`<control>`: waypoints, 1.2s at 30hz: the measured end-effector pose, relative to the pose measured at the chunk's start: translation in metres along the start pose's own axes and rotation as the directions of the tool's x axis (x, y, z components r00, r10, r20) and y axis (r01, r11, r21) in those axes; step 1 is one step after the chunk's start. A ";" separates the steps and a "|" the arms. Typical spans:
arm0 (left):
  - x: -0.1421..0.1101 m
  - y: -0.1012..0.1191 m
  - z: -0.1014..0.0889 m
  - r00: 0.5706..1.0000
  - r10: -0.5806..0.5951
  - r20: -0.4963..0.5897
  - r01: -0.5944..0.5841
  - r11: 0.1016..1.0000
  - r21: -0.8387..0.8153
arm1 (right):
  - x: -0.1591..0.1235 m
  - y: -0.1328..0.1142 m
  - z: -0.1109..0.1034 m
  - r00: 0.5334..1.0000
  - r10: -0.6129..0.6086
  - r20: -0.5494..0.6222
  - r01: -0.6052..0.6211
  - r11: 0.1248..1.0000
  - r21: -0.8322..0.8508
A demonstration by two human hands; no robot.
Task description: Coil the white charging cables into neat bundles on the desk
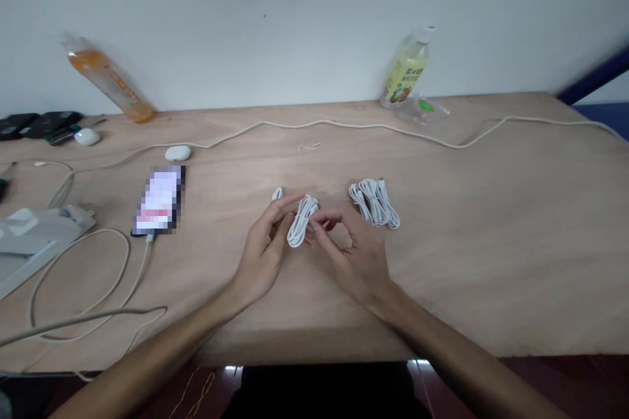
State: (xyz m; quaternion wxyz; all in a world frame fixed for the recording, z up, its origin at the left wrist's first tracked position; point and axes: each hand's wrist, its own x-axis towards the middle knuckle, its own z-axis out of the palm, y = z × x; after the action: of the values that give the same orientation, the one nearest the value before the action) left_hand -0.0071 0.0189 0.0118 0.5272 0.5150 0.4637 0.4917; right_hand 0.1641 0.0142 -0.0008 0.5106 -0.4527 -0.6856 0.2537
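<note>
My left hand (265,245) and my right hand (351,245) meet over the middle of the wooden table (491,242). Both pinch a folded white cable bundle (299,222) held between them, the left hand on its left side, the right hand's fingertips at its upper right. A short white cable end (277,194) sticks out just beyond my left fingers. Another coiled white cable bundle (374,203) lies on the table just past my right hand, untouched.
A phone (160,201) lies at left with a white charging cable (98,275) looping to the front edge. A long white cord (344,126) crosses the back. An orange drink bottle (105,78) and a yellow-green bottle (405,72) stand against the wall. A white earbud case (177,153) and dark gadgets (39,124) sit far left.
</note>
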 end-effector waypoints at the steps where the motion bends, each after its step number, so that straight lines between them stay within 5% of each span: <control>1: 0.000 0.000 0.000 1.000 0.012 0.001 -0.012 1.000 -0.002 | 0.000 0.000 0.000 1.000 0.003 0.003 -0.003 1.000 0.005; 13: 0.001 0.002 0.000 0.993 -0.034 0.114 0.056 0.979 -0.196 | -0.002 0.006 -0.001 0.999 -0.040 0.001 0.040 0.999 -0.037; 18: 0.000 0.000 0.001 0.988 -0.043 0.147 0.070 0.981 -0.182 | -0.001 0.007 0.000 0.999 -0.043 0.021 0.044 0.998 -0.052; 31: 0.000 0.003 0.002 0.942 -0.107 0.317 0.127 0.991 -0.043 | 0.000 0.013 -0.001 0.959 -0.282 0.033 0.283 0.935 -0.215; 36: -0.004 0.000 0.003 0.957 -0.129 0.259 0.113 0.991 0.078 | 0.002 0.012 0.000 0.951 -0.305 0.039 0.305 0.921 -0.243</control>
State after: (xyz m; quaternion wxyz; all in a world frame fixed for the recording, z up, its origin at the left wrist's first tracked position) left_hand -0.0046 0.0146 0.0114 0.5970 0.5627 0.4352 0.3709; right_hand 0.1687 0.0215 -0.0100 0.4835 -0.4001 -0.7740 0.0842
